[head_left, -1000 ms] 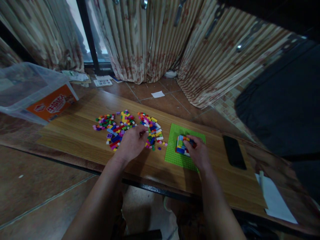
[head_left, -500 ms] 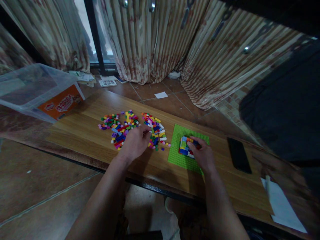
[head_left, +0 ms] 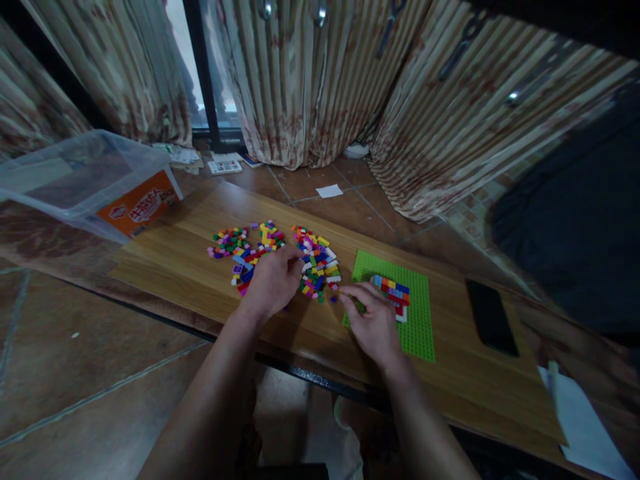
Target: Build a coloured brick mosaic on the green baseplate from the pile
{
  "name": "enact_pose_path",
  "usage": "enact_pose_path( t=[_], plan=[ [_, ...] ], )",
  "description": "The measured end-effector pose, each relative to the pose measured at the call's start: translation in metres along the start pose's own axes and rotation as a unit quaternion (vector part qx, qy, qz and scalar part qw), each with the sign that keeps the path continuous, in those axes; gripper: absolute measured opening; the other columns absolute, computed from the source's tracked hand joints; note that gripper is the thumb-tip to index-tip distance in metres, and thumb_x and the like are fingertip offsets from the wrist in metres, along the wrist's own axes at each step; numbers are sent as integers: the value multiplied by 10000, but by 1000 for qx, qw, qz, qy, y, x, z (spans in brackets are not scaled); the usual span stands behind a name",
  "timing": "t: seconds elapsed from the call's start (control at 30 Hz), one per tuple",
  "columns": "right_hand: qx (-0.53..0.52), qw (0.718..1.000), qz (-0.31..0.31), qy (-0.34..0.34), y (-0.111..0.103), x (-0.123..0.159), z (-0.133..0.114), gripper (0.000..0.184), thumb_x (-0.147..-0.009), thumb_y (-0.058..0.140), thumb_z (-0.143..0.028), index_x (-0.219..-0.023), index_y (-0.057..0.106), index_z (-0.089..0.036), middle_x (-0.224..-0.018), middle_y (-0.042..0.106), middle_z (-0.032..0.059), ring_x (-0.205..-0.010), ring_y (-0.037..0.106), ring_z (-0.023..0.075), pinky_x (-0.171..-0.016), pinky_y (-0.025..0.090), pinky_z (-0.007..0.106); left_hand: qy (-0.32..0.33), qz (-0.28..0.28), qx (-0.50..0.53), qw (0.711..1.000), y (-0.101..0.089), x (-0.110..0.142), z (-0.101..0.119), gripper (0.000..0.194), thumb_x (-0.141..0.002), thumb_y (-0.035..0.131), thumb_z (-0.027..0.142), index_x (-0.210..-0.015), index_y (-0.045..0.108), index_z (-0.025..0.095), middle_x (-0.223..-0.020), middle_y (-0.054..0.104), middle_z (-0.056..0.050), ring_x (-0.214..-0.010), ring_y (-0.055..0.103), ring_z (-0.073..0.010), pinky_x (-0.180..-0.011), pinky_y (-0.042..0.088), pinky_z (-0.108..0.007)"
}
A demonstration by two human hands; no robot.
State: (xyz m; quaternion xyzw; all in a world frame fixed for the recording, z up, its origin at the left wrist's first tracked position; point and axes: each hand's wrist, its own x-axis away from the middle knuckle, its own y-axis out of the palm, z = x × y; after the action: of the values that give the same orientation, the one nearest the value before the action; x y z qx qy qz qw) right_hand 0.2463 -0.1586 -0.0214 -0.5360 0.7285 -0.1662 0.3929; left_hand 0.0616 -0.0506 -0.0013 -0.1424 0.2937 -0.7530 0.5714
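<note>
My left hand [head_left: 275,280] hovers over the heap of loose toy bricks [head_left: 317,263], thumb and fingertips drawn together. Whatever sits between those fingertips is too small to make out. Beside the heap's right edge is my right hand [head_left: 373,320], its thumb and index finger nearly meeting near a few stray bricks; I cannot make out what they pinch. Behind this hand lies a green baseplate [head_left: 423,327], whose left part the hand covers. On the plate stands a block of multicoloured bricks [head_left: 397,293] in blue, orange, red and white, partly hidden by the fingers.
A black phone [head_left: 491,317] lies on the wooden table [head_left: 185,260] to the right. At the left end stands a clear plastic box [head_left: 75,180] with an orange label. White paper [head_left: 590,417] is at the lower right. Striped curtains [head_left: 300,80] hang beyond the table.
My right hand has left the brick block on the baseplate and moved left to the edge of the heap. My left hand stays over the bricks. The view has shifted slightly.
</note>
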Motion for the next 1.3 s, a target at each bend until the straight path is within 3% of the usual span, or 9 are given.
enact_pose_path(
  t=[0.3,0.6,0.9,1.3],
  plan=[
    [22,1000,4,19,9,-3,1,181,-925,526,-207,-955,704,-219,-922,705,43,-896,631,197,-818,492,341,-25,47,-1,999,-7,-4,-7,204,-809,514,230,-896,691,179,-756,690,-18,-722,625,-164,-706,476,-262],
    [53,998,9,36,16,-7,5,203,-924,496,-211,-982,690,-198,-939,686,70,-904,621,218,-814,490,359,-15,57,22,998,-7,-3,-12,213,-808,521,225,-911,703,187,-796,698,-35,-757,630,-173,-690,465,-259],
    [67,997,6,28,27,-12,3,240,-915,489,-215,-1068,673,-197,-1078,675,96,-1022,601,245,-905,481,403,-56,66,25,996,-21,-2,-5,214,-814,512,255,-887,696,172,-699,650,-9,-644,564,-141,-624,408,-252],
    [16,1000,-4,20,34,-12,-4,246,-912,508,-228,-1077,690,-226,-1102,670,84,-1035,614,237,-923,496,415,-118,152,51,980,-53,-5,-43,313,-783,512,315,-973,699,152,-827,719,-60,-746,638,-172,-696,486,-278]
  ],
)
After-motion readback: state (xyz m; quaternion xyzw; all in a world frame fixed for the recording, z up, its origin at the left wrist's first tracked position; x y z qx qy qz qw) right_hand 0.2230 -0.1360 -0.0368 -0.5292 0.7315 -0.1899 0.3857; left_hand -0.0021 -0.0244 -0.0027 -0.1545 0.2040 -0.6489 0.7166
